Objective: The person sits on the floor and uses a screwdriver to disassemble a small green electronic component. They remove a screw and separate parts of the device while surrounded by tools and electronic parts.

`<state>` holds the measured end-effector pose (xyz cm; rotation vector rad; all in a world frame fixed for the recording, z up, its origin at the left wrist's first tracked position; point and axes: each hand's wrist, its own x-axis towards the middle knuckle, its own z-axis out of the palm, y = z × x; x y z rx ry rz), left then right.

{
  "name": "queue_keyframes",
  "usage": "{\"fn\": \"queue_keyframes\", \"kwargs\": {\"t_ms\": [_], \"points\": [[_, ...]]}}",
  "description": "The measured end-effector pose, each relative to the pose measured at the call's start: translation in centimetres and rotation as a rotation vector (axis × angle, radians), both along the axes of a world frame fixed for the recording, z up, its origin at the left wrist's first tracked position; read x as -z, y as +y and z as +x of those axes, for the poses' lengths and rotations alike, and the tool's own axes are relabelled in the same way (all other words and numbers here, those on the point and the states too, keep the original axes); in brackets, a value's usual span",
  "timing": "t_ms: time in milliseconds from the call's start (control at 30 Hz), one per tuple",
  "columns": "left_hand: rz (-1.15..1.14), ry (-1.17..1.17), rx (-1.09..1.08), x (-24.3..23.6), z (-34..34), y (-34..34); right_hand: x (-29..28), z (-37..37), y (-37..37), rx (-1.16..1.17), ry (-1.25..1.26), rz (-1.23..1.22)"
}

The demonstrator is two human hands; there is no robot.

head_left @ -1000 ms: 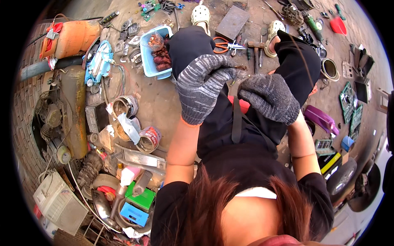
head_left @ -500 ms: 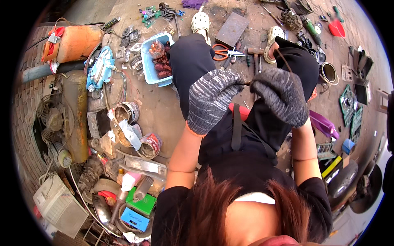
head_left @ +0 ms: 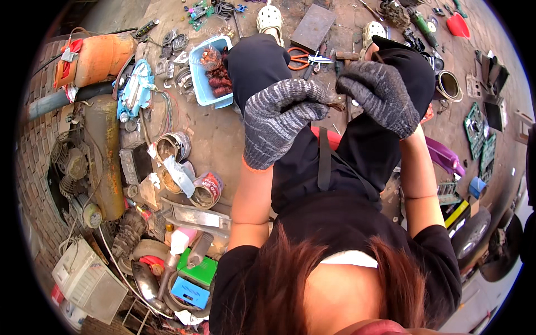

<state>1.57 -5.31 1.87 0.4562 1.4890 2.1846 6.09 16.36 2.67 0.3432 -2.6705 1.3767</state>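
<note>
Both my hands wear grey knitted gloves and are raised over my lap. My left hand (head_left: 282, 120) and my right hand (head_left: 379, 95) pinch the two ends of a small dark rusty piece (head_left: 336, 104) held between the fingertips; its exact kind is too small to tell. Below them are my black-clad knees and a black strap. Orange-handled pliers (head_left: 304, 57) lie on the ground just beyond my knees.
A light blue tub (head_left: 202, 84) with copper-coloured scrap sits at the upper left. Metal cans (head_left: 173, 146), an orange tank (head_left: 97, 58) and engine parts crowd the left. Green circuit boards (head_left: 481, 137), a metal ring (head_left: 448, 85) and a purple object (head_left: 444, 156) lie right.
Both gloved hands have risen and drawn slightly apart while still holding the small piece; the view has tilted a little.
</note>
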Motion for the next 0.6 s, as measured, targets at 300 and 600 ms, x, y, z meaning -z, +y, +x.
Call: {"fn": "queue_keyframes", "kwargs": {"t_ms": [300, 600], "points": [[-0.192, 0.229, 0.010, 0.3, 0.0, 0.8, -2.3, 0.1, 0.4, 0.024, 0.008, -0.053], [-0.391, 0.514, -0.104, 1.9, -0.7, 1.3, -1.0, 1.1, -0.1, -0.081, 0.124, 0.133]]}}
